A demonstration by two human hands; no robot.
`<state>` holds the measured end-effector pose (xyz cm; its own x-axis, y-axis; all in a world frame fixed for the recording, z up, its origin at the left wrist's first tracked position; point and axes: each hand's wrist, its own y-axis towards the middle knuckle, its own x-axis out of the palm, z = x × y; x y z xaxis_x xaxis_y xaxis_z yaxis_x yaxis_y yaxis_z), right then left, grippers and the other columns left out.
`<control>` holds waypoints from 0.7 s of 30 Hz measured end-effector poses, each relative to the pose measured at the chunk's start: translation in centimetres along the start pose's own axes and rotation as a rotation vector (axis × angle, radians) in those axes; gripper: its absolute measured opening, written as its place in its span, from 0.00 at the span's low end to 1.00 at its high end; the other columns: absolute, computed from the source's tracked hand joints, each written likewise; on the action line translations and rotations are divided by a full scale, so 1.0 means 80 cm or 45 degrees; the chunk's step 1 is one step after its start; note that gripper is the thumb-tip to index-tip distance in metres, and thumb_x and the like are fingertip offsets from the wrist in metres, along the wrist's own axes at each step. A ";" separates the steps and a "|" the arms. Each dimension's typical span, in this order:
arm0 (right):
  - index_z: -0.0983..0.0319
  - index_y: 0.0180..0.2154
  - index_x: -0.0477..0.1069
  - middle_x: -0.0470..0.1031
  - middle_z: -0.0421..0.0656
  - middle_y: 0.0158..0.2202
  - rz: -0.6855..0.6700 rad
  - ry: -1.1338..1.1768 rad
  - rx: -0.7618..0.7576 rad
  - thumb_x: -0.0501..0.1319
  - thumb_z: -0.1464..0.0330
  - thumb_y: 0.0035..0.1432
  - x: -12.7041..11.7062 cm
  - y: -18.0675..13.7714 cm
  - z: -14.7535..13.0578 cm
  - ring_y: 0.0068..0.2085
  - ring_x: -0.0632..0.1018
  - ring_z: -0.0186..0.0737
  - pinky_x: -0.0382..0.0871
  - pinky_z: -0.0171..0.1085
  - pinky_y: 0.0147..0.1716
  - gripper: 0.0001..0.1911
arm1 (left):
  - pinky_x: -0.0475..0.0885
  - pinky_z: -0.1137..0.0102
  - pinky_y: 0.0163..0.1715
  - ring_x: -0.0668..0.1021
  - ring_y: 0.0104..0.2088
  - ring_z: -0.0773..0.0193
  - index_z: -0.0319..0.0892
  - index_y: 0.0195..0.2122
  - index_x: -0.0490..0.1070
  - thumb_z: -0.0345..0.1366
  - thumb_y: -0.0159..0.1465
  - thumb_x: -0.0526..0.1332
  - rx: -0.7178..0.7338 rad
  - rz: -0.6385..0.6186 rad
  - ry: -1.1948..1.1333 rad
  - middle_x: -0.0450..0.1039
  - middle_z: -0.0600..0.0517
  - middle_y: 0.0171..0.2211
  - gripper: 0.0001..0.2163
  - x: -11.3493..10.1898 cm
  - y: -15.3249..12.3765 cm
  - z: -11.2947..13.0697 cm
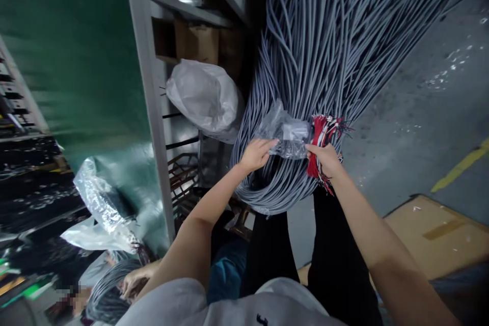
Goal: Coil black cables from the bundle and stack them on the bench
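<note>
From the head camera, looking down past a pale shirt and dark trousers, both bare arms reach forward to a great bundle of grey cables (324,46) that hangs down in front of the person and curves into a loop at knee height. The left hand (256,155) lies palm down against the bundle, its fingers (269,143) stretched out close together and touching the lower left edge of a crumpled clear plastic bag (284,135); whether they truly pinch the film or only press on it is hard to tell from here. The right hand (326,159) is closed around a bunch of thin red wires (319,137), with some white and dark strands among them, the thumb and fingers pinching the bunch just beside the right edge of the bag. So the bag sits between the two hands, resting on the grey cables, and the red wires stand up from the right fist and trail below it. To the left rises a grey metal rack (151,86), with a bulging white bag (204,97) and a cardboard box (196,43) on its shelves. On the concrete floor (420,112) at lower right lies flat cardboard (435,234). At lower left another person's hand (133,280) rests on more grey cable.
</note>
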<state>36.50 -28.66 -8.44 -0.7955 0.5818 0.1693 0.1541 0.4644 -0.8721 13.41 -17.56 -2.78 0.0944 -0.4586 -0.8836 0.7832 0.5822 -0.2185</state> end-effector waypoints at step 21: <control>0.63 0.30 0.71 0.70 0.36 0.21 -0.022 0.039 -0.232 0.73 0.57 0.36 -0.195 -0.262 -0.076 0.24 0.70 0.32 0.68 0.34 0.29 0.22 | 0.74 0.70 0.40 0.78 0.38 0.65 0.40 0.48 0.69 0.38 0.66 0.62 -1.179 -0.049 -1.349 0.75 0.48 0.41 0.11 -0.041 0.058 0.375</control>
<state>49.22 -43.40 10.01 -0.7813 0.5913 0.1999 0.2462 0.5862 -0.7718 35.18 -33.52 11.49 0.8190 -0.5235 -0.2348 0.1521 0.5926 -0.7910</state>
